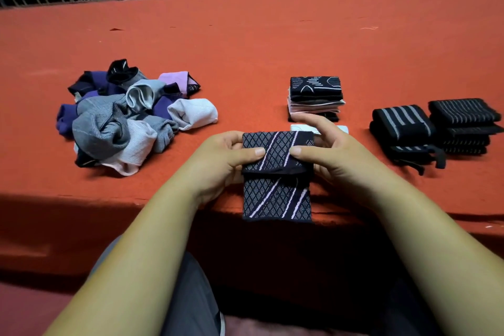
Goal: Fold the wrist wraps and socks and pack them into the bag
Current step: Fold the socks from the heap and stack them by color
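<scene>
Near the front edge of the red surface (245,43), the left hand (226,161) and the right hand (324,150) both grip a dark patterned sock (276,172), thumbs pressed on its upper folded part, while the lower part hangs over the edge. Just behind the right hand lies a white folded item (302,128), partly hidden. Further back stands a stack of folded socks (315,98). At left sits a pile of unfolded socks (131,117). At right lie the folded wrist wraps (436,131) in 2 groups.
</scene>
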